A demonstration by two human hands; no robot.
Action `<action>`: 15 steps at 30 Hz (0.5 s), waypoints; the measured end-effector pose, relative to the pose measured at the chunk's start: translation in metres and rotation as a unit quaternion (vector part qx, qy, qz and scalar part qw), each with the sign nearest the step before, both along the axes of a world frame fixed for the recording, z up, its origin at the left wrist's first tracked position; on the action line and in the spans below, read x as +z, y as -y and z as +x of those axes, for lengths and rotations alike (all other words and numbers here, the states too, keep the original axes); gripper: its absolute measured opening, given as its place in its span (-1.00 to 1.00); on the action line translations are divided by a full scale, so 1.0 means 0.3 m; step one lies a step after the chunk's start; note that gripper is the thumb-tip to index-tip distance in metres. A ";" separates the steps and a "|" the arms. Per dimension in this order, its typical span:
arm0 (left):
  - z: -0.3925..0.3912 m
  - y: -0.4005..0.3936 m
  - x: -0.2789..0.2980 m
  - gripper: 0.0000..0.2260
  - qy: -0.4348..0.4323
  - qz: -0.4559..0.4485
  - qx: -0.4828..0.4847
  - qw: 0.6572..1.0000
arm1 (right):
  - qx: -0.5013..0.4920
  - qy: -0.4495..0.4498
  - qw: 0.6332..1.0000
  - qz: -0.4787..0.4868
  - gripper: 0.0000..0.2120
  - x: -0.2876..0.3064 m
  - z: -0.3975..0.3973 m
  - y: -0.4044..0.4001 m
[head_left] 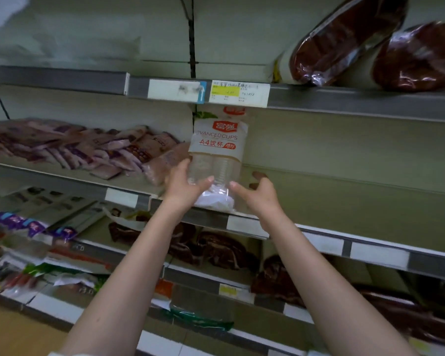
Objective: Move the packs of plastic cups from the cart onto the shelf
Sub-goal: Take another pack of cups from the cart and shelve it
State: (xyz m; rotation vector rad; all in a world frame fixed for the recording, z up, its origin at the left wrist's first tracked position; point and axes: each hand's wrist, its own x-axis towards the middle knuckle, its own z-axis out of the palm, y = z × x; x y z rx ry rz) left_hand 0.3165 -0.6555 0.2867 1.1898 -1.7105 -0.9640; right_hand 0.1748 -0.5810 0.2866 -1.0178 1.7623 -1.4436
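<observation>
Two bare forearms reach up from the bottom edge, their elbows cut off by the frame. The left hand (184, 185) curls round the lower left side of the pack of plastic cups (217, 152), thumb across its clear front. The right hand (257, 192) is spread just beside the pack's right side, thumb tip near the crinkled wrapper, fingers loosely bent and holding nothing; whether it touches the film is hard to tell.

The pack stands upright on the middle shelf (344, 201), a tall sleeve of clear stacked cups in glossy film with a white band and red label. A second pack (234, 111) peeks out behind it, mostly hidden by the price rail above.

Left of it lie flat purple and pink packets (82, 147), blurred. Lower shelves hold dark red wrapped packs (216, 247) and smeared colourful packaging at far left. On the top shelf, dark red sleeves in shiny plastic (370, 39) lean over, cut off at the edge. The shelving is grey metal with pale green back panels; the yellow price tag (239, 93) is unreadable.
</observation>
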 end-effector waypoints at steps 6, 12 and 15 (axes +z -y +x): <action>-0.030 -0.292 -0.046 -0.43 -0.126 0.011 -0.084 0.988 | -0.089 0.042 0.995 -0.028 -0.29 -0.090 0.041 -0.258; -0.144 -0.547 -0.177 -0.55 -0.121 0.107 -0.184 0.970 | -0.171 0.105 0.980 -0.005 -0.43 -0.209 -0.030 -0.610; -0.243 -0.703 -0.285 -0.59 -0.083 0.203 -0.219 0.951 | -0.223 0.119 0.967 0.043 -0.51 -0.296 -0.100 -0.829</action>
